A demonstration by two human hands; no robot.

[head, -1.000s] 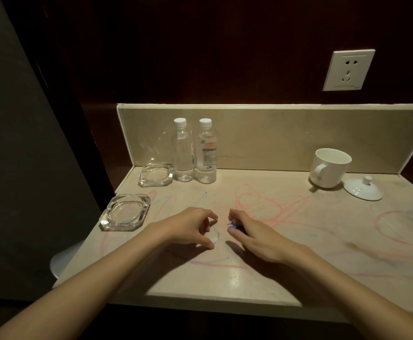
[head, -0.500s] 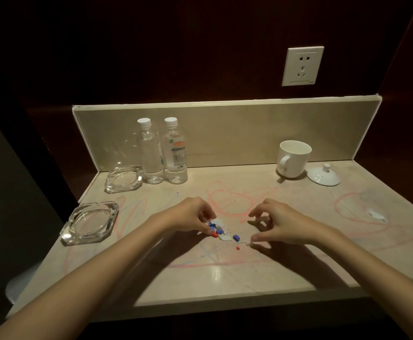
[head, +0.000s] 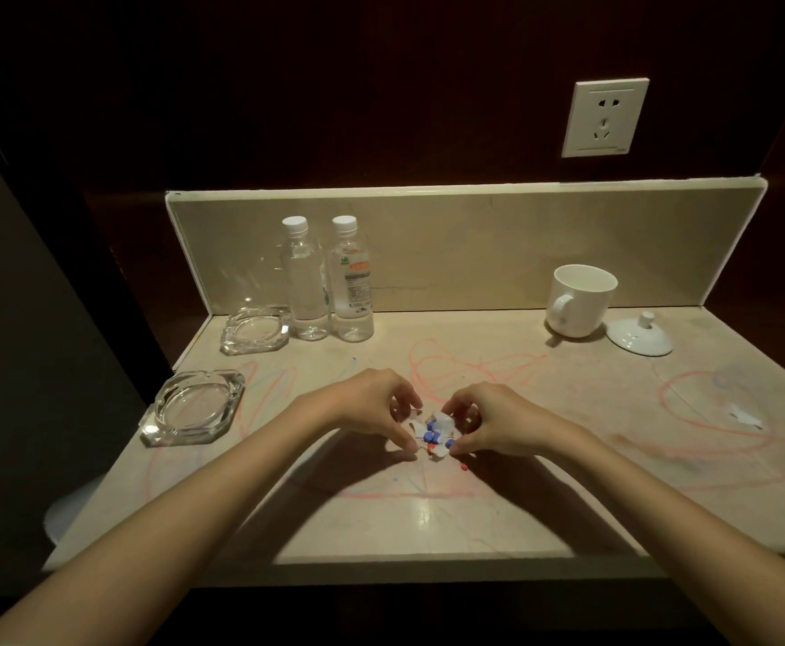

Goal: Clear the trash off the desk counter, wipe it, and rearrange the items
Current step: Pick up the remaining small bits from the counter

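My left hand's fingers (head: 404, 412) and my right hand's fingers (head: 456, 414) were curled inward on either side of a small heap of trash (head: 435, 433), white paper scraps mixed with blue and red bits, in the middle of the surface (head: 428, 519). Both sets of fingertips touched the heap's edges and the surface; whether they actually pinched any scrap I could not tell. One red bit (head: 463, 467) lay apart, just in front of my right hand (head: 493, 424). My left hand (head: 367, 407) arched with its knuckles up.

Red and blue scribbles (head: 474, 366) ran across the surface around my hands. To the left, near the front edge, sat a glass ashtray (head: 193, 407); a second ashtray (head: 254, 331) stood further back, just beside two capped water bottles (head: 327, 282) against the backsplash. At the back right stood a white mug (head: 579, 300), its lid (head: 638, 335) just beside it, knob up. A white scrap (head: 747, 416) lay far right. A wall socket (head: 605, 116) hung above.
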